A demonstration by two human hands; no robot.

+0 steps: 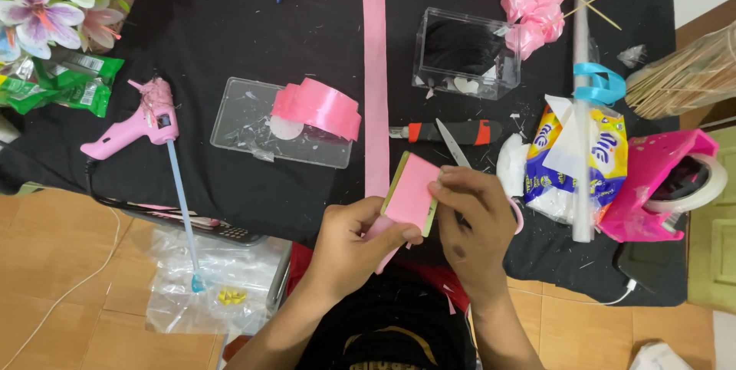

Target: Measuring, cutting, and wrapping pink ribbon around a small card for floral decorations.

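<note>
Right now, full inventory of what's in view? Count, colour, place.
card wrapped in pink ribbon: 1, pink, in both hands
scissors: 1, silver blades, in the right hand
ribbon strip: 1, pink, down the black table centre
ribbon roll: 1, pink, on a clear lid
glue gun: 1, pink, table left
utility knife: 1, black and orange, behind the card
clear box: 1, centre back
tissue pack: 1, yellow, blue and white, right
tape dispenser: 1, pink, far right
skewer bundle: 1, tan, right edge
left hand: holds the card
right hand: pinches the card top
</note>
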